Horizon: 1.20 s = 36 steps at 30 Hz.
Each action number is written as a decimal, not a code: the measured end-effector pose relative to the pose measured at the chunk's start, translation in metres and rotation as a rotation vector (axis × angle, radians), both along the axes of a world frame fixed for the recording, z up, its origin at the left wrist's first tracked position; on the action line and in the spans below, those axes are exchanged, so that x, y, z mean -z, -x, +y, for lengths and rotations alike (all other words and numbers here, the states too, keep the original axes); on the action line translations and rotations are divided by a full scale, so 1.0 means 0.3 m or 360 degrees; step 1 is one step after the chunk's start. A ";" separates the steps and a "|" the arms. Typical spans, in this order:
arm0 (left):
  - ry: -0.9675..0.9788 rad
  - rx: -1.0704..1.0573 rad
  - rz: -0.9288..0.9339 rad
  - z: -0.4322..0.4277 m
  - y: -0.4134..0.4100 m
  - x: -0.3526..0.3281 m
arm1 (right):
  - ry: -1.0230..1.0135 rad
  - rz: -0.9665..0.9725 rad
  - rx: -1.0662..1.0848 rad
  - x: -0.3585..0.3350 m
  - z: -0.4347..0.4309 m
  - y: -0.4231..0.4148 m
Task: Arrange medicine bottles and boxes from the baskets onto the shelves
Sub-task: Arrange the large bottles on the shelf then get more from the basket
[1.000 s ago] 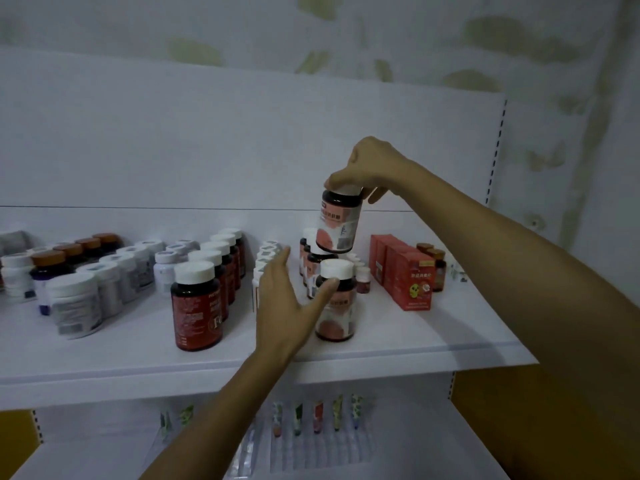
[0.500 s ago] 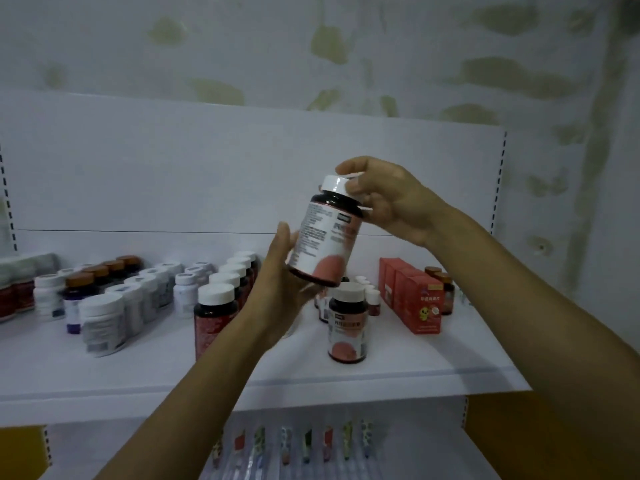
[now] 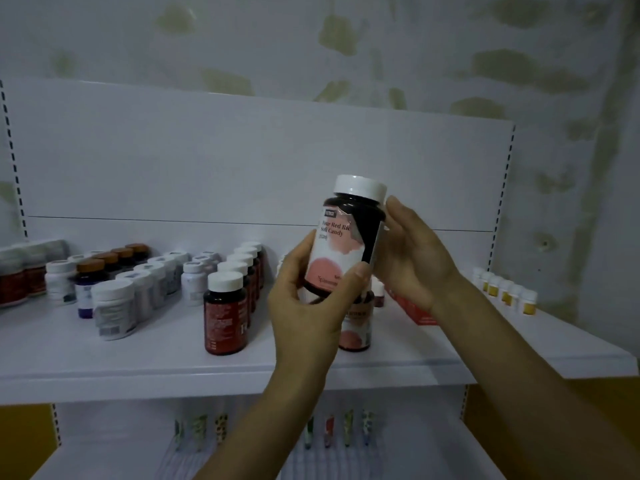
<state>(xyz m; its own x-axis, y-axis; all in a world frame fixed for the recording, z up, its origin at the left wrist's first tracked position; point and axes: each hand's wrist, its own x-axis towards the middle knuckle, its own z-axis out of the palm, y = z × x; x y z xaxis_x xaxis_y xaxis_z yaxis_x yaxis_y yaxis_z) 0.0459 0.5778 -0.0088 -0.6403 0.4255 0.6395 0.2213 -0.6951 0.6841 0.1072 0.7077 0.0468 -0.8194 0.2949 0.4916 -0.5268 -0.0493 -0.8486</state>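
White-capped dark bottle [image 3: 343, 244], upright, held in both your hands above the front of the shelf [image 3: 138, 362].
Your left hand [image 3: 308, 317] grasps its lower half, thumb across the pink label. Your right hand [image 3: 412, 261] cups its right side, thumb at the shoulder beside a lifted label edge, fingers hidden behind. A matching bottle [image 3: 356, 327] stands mid-shelf, a red-labelled bottle [image 3: 225, 313] further left on the shelf, and a red box [image 3: 415, 311] towards its right end.

- I find the shelf [image 3: 138, 365] bare along its front, open for passage.
- Bottle rows [image 3: 156, 282] crowd the left and middle behind it.
- Red box [image 3: 415, 315] and yellow bottles [image 3: 505, 292] block the right.
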 end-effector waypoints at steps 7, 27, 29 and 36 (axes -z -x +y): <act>-0.0107 -0.0250 0.0099 -0.005 -0.021 0.008 | -0.0061 0.0066 0.0269 0.099 -0.080 -0.044; 0.0018 0.0086 0.0346 0.169 -0.170 0.193 | 0.0077 -0.0035 0.1086 0.252 -0.151 -0.297; 0.0058 0.0200 0.0435 0.215 -0.246 0.245 | 0.0206 -0.0010 0.1274 0.310 -0.162 -0.389; 0.0448 0.1012 0.0533 0.211 -0.690 0.524 | 0.0715 -0.0224 0.2020 0.567 -0.319 -0.875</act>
<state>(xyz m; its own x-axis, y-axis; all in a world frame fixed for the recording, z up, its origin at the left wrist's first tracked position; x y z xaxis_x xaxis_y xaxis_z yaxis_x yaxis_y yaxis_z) 0.2528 0.6410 -0.1660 -0.0094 0.8223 0.5690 0.0638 -0.5673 0.8210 0.3696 0.6118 -0.1233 0.1008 0.9910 0.0886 -0.3268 0.1171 -0.9378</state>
